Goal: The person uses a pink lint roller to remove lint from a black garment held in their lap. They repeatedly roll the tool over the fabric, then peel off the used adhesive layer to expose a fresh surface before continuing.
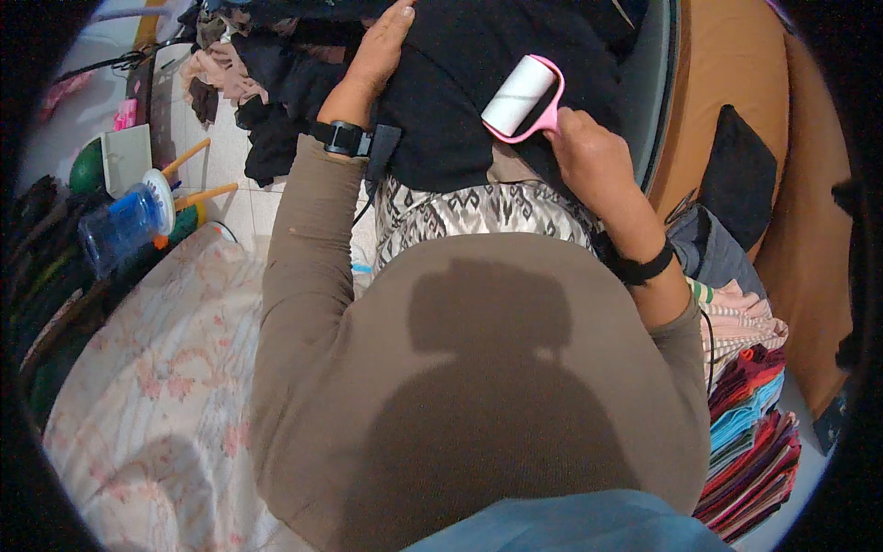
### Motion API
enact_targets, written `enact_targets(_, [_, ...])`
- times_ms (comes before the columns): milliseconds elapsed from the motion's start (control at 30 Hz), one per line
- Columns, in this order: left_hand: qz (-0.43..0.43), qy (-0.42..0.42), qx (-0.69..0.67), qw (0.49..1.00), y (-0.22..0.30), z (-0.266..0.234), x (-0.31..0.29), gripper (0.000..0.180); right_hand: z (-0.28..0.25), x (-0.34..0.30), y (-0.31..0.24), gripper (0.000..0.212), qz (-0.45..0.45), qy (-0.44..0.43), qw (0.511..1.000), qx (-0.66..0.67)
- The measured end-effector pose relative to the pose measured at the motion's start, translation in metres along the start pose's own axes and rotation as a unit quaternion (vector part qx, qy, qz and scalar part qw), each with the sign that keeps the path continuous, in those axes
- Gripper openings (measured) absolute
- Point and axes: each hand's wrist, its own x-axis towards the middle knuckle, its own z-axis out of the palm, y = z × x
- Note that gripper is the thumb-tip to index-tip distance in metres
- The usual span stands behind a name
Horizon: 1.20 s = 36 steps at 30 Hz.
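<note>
A lint roller (521, 94) with a white sheet roll and a pink frame is gripped by my right hand (593, 161), whose fingers wrap round its handle. Its roll is over a black garment (441, 92) spread across my lap; I cannot tell whether it touches the cloth. My left hand (379, 51) lies flat on the garment's left part, fingers stretched out and away from me. Black-and-white patterned cloth (478, 213) shows between the garment and my body.
Dark and pink clothes (267, 101) lie heaped at the far left. A blue clear bottle (120, 225) and wooden sticks (207, 195) are on the left, beside a floral sheet (175, 368). Folded clothes (750, 442) stack on the right, near a brown padded seat (727, 74).
</note>
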Motion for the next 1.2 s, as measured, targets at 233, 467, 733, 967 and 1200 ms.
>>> enact_targets(233, [0.04,0.02,0.133,0.99,-0.001,0.0,0.0,0.049,0.013,0.044,-0.012,0.024,-0.03,0.075,0.994,0.078])
enact_targets(467, [0.046,0.053,0.151,0.986,-0.002,0.001,-0.009,0.049,-0.034,-0.009,-0.014,0.016,0.007,-0.065,0.998,-0.022])
enact_targets(733, [0.023,0.075,0.155,0.985,-0.007,0.002,-0.005,0.047,-0.116,-0.026,0.003,0.021,0.062,-0.065,0.995,0.044])
enact_targets(967, [0.021,0.1,0.125,0.987,-0.002,0.008,-0.008,0.046,0.013,0.122,0.001,0.034,0.037,0.082,0.982,0.165])
enact_targets(1200, [0.006,0.107,0.114,0.988,0.005,0.01,-0.017,0.046,-0.001,0.139,0.022,0.036,0.102,-0.08,0.968,0.215])
